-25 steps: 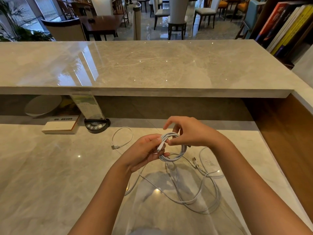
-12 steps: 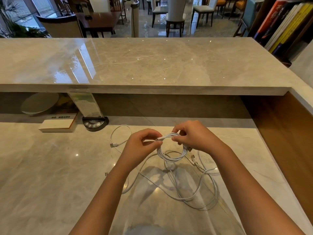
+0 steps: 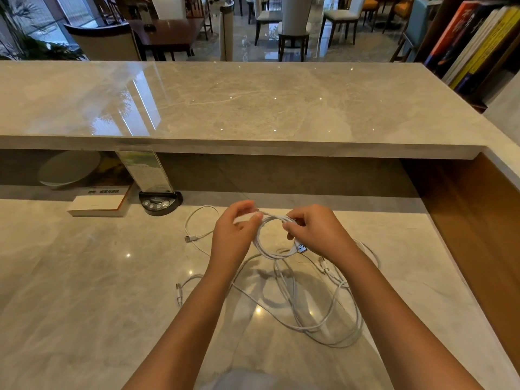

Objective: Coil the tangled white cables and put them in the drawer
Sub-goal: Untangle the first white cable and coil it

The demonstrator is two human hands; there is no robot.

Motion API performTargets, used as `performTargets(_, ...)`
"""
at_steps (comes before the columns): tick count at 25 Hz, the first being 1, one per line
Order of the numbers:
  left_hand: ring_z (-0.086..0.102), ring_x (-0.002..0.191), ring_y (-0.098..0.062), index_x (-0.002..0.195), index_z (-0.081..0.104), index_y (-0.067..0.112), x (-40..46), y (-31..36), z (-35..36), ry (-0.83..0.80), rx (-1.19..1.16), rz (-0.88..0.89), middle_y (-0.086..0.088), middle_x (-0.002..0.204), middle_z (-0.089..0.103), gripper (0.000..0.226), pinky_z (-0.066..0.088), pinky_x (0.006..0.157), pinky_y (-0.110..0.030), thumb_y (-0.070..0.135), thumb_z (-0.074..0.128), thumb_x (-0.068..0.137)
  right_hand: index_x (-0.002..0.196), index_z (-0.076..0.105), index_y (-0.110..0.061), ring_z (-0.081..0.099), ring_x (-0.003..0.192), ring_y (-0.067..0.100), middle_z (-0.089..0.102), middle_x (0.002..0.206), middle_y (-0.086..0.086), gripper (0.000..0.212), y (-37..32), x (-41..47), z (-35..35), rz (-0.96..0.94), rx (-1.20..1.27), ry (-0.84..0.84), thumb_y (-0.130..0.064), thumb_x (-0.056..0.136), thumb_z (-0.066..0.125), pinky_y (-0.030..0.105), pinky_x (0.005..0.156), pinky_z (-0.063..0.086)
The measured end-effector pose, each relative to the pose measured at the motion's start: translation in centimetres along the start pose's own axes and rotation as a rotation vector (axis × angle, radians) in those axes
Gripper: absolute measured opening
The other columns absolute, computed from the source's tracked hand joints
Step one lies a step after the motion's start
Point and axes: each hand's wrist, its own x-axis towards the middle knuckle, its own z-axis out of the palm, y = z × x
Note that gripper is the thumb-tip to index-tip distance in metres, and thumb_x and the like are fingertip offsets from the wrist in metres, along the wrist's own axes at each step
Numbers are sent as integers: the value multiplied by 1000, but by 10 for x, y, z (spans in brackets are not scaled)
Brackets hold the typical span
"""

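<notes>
Holding a small round coil of white cable (image 3: pixel 274 240) above the glossy grey marble tabletop (image 3: pixel 84 291), both hands pinch it at its 12 o'clock edge. Left hand (image 3: pixel 235 235) pinches the free cable end at roughly 11 o'clock on the coil; half a second ago that end sat tucked against the loop, now it's pulled a bit out to the left. Right hand (image 3: pixel 318 232) grips the bundled turns at 1 o'clock, fingers curled round them. USB plug (image 3: pixel 301 248) hangs at the coil's 4 o'clock. Coil looks rounder and more open than before. Loose tangle of white cables (image 3: pixel 323 311) lies on the tabletop at 6 o'clock from the coil, unchanged. Another white cable loop with plug (image 3: pixel 197 229) lies at 9 o'clock from the left hand. White book (image 3: pixel 97 205) and black round stand base (image 3: pixel 160 202) at 10 o'clock, well apart.
</notes>
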Motion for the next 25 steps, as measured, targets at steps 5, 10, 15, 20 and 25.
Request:
performTargets(5,67,64,-6,108,67,12,-17,-16,3,-39,-17,-24,-3,84,70,23,55,61,-18,5,59,88,78,71,-14,60,60,15,69,68,3,23,7,-6,22,60,4,154,-33,86,61,29,58,48)
performTargets(10,59,65,4,115,65,12,-18,-24,-10,-171,366,250,3,87,65,28,46,69,-6,4,54,91,90,70,-13,58,43,6,67,62,2,10,16,-16,36,83,224,112,-19,86,63,22,53,53)
performTargets(15,62,78,-1,117,59,29,-32,-43,-15,-120,363,103,15,102,61,37,52,74,-17,17,67,83,71,66,-15,57,39,6,64,54,2,13,21,-23,49,211,317,120,-17,85,64,21,48,50)
performTargets(20,61,76,0,108,65,22,-52,-65,-17,42,260,45,4,104,64,34,57,73,-26,5,69,79,73,68,-15,62,45,14,66,59,3,8,25,-25,63,244,394,84,-17,81,68,30,55,56)
performTargets(25,59,82,2,112,67,17,-78,-94,-40,77,332,39,8,101,65,38,48,72,-9,-1,66,80,80,70,-11,64,47,15,67,56,2,5,24,-39,97,270,507,-57,-14,77,72,27,51,54)
